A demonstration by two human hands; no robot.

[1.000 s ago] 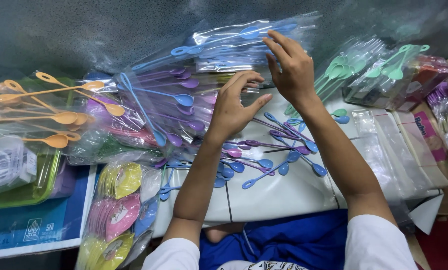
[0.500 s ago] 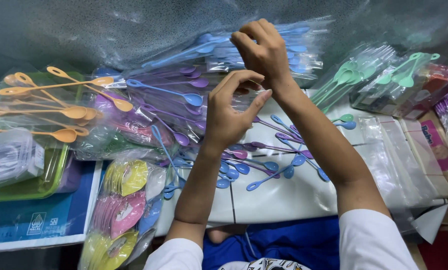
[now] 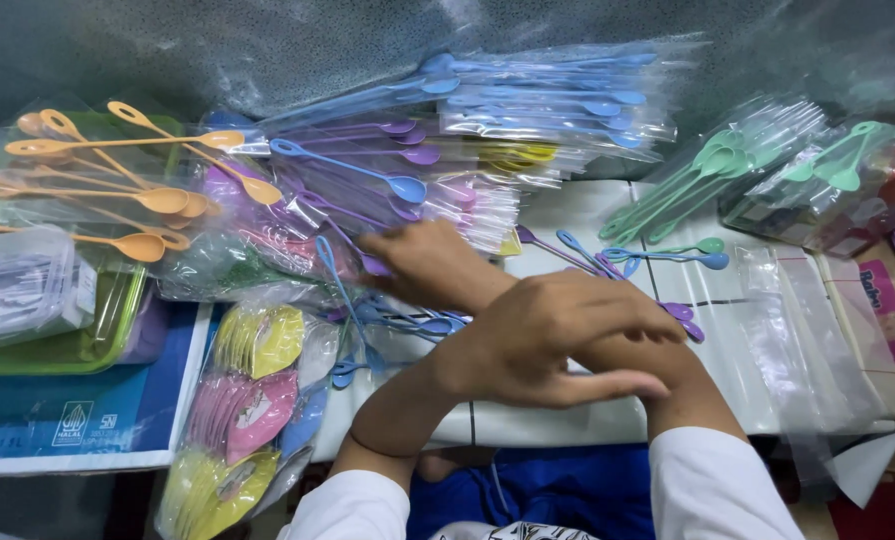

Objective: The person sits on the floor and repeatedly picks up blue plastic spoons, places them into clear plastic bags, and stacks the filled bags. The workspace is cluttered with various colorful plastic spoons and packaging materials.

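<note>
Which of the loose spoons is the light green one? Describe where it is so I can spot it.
Start at the white tabletop, right of the crossed hands. Below the bagged green spoons lie two short loose spoons. The green spoon is the upper one; the blue spoon lies just under it, and every other loose spoon nearby is blue or purple.

Light is even and fairly bright from above, soft all round; glare glints off the clear plastic bags of blue spoons [image 3: 547, 95] at the top and off the empty sleeves [image 3: 817, 330] on the right; the white table [image 3: 587, 215] shines pale; the left hand [image 3: 557, 345] smears with motion blur at its fingertips, and the right hand [image 3: 422, 262] is softer too; the orange spoons [image 3: 137, 190] read crisp; the dark backdrop up top goes murky, and the edges bow slightly.
</note>
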